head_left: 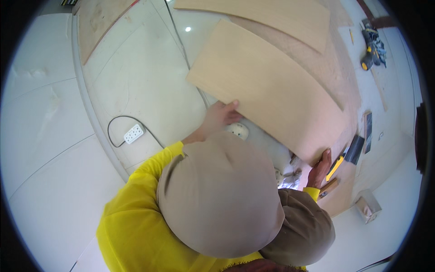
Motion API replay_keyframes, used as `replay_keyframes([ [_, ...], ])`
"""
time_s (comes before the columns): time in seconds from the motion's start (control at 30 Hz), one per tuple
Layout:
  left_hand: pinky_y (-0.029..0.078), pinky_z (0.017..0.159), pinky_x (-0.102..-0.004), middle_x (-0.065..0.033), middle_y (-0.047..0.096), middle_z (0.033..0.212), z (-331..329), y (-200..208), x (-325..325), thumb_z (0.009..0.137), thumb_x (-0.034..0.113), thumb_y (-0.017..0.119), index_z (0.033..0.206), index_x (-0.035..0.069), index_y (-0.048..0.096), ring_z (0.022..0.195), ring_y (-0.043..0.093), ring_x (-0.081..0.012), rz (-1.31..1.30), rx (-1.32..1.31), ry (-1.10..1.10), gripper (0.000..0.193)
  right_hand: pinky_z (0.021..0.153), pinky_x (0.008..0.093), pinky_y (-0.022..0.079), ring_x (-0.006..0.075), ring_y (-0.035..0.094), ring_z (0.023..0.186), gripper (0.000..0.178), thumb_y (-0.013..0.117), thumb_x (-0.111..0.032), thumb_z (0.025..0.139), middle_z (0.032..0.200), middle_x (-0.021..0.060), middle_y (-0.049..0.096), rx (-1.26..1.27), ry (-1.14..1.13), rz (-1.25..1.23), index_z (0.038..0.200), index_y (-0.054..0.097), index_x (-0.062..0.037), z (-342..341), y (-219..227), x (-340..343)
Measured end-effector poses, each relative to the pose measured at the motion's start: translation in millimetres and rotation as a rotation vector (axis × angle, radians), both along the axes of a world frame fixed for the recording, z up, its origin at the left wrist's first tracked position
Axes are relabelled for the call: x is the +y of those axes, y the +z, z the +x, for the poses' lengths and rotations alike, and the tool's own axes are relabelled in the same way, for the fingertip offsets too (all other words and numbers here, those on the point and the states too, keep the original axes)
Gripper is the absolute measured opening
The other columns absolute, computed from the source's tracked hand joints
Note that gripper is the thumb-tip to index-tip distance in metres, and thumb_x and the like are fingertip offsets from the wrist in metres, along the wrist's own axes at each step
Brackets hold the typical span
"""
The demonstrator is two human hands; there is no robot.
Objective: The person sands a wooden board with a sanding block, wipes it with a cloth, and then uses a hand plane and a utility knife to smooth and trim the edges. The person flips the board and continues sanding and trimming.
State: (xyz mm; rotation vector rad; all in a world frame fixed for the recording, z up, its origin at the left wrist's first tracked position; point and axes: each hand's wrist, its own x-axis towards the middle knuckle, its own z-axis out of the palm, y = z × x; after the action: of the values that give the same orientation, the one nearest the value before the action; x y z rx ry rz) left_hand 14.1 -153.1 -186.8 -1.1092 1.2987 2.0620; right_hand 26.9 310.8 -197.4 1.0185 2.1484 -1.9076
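A light-brown wooden board point(267, 86) lies slantwise in front of me, its near long edge toward my body. At its near left edge my left hand point(221, 114) grips it, thumb on top and fingers curled beneath the edge. My right hand point(320, 168) is closed round the near right corner, with part of its fingers hidden. Below my left hand sits a pale rounded thing point(238, 131), too covered to name. My bent knees in brown trousers point(222, 199) hide much of the space near me.
Another board point(272, 18) lies beyond. On the right are a yellow-and-black tool point(335, 167), a black block point(355, 149), a dark flat bar point(368, 131), a cordless drill point(369, 54) and a clear box point(368, 206). A white power strip point(134, 134) with its cord lies left.
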Motion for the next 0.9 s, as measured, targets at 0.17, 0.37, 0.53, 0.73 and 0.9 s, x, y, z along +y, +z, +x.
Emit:
replay_keyframes([
  [0.17, 0.068, 0.099, -0.0395, -0.0203, 0.080, 0.137, -12, 48, -11, 0.111, 0.035, 0.085, 0.149, -0.010, 0.069, 0.113, 0.082, -0.0294, 0.020, 0.240, -0.102, 0.061, 0.108, 0.0385, 0.056, 0.0196, 0.071, 0.121, 0.036, 0.061, -0.021, 0.122, 0.133, 0.0075, 0.077, 0.028, -0.155, 0.068, 0.148, 0.073, -0.0003, -5, 6, -11],
  [0.37, 0.065, 0.105, -0.0410, -0.0188, 0.082, 0.136, -32, 97, -11, 0.100, 0.031, 0.095, 0.146, -0.007, 0.072, 0.121, 0.080, -0.0286, -0.136, 0.595, -0.183, 0.064, 0.092, 0.0325, 0.059, 0.0160, 0.073, 0.111, 0.032, 0.070, -0.005, 0.107, 0.127, 0.0046, 0.081, 0.055, -0.096, 0.067, 0.139, 0.078, -0.0034, 2, -25, 47],
  [0.53, 0.058, 0.117, -0.0482, -0.0136, 0.078, 0.142, -71, 154, -4, 0.089, 0.021, 0.102, 0.151, 0.000, 0.067, 0.133, 0.075, -0.0281, -0.042, 0.764, -0.357, 0.075, 0.090, 0.0350, 0.062, 0.0171, 0.075, 0.111, 0.041, 0.070, -0.008, 0.110, 0.124, 0.0073, 0.081, 0.081, 0.360, 0.798, 0.151, 0.073, -0.0055, -41, 51, 24],
  [0.73, 0.066, 0.098, -0.0456, -0.0162, 0.084, 0.124, -139, 202, 56, 0.098, 0.047, 0.094, 0.136, 0.005, 0.081, 0.112, 0.083, -0.0349, -0.449, 1.502, -0.577, 0.058, 0.117, 0.0432, 0.057, 0.0340, 0.072, 0.137, 0.080, 0.080, -0.044, 0.112, 0.161, 0.0173, 0.069, 0.447, 0.780, 0.533, 0.176, 0.050, -0.0056, -116, 319, -135],
  [0.9, 0.067, 0.085, -0.0520, -0.0181, 0.079, 0.111, -198, 249, 153, 0.099, 0.051, 0.089, 0.140, 0.008, 0.080, 0.098, 0.082, -0.0418, -0.634, 1.849, -0.707, 0.060, 0.096, 0.0416, 0.066, 0.0307, 0.082, 0.111, 0.074, 0.088, -0.026, 0.104, 0.140, 0.0179, 0.081, 0.596, 0.497, 1.125, 0.167, 0.057, -0.0041, -128, 395, -160],
])
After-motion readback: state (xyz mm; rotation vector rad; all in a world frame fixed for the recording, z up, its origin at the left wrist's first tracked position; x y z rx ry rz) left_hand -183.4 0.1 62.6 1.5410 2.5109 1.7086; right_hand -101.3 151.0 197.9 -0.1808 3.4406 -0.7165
